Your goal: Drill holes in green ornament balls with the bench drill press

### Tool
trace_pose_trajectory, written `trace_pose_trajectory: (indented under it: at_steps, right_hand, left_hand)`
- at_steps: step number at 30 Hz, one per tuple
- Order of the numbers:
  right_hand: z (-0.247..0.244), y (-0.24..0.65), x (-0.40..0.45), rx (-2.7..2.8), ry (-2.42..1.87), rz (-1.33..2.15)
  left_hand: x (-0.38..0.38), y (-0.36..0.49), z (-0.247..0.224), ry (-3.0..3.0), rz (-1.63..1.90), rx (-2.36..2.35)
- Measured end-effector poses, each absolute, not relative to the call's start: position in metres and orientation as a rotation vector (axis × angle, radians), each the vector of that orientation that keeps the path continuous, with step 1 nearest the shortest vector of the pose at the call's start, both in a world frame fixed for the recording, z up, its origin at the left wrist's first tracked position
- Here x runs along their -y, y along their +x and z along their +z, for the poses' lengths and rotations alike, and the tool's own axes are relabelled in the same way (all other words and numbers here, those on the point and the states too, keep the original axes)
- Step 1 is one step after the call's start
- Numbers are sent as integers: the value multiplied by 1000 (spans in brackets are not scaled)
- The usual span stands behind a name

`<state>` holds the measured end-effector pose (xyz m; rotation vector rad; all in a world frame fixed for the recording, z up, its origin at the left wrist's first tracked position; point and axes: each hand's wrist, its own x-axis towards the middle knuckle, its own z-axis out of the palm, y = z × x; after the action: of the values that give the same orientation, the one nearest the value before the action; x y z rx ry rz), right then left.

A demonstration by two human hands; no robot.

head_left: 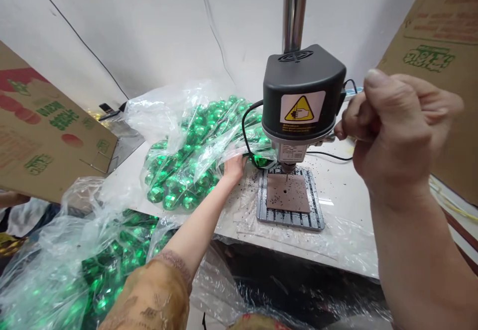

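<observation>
A small black drill press (304,91) with a yellow warning label stands on the white table. Under its bit, a brown square board (282,198) with a dark hole lies on the slotted metal base (317,218), strewn with dark shavings. My left hand (234,167) reaches to the edge of a clear plastic bag (157,116) of shiny green faceted balls (190,195), left of the drill; its fingers are mostly hidden there. My right hand (398,121) is raised at the drill's right side, fingers curled closed. Whatever it may grip is hidden.
More green balls (108,275) in clear plastic lie at lower left, below the table edge. Cardboard boxes stand at left (48,131) and right (440,81). A black cable (244,126) loops beside the drill. Another person's hand (14,199) shows at the far left.
</observation>
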<state>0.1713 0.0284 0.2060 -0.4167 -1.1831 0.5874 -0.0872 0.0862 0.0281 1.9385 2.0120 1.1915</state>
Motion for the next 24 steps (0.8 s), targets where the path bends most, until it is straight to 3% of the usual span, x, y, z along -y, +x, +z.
trace_pose_trajectory:
  at_steps: [6, 11, 18, 24]
  right_hand:
    - [218, 173, -51, 1116, -387, 719]
    - [218, 173, -51, 1124, -401, 749]
    - [217, 172, -53, 1109, -367, 735]
    - [219, 171, -53, 1082, -368, 760]
  left_hand:
    - [-90, -85, 37, 1919, 1210, -1916]
    - [-43, -79, 42, 1925, 1181, -1824]
    - [34, -49, 38, 772, 1463, -1121]
    - [34, -24, 37, 618, 1396, -930]
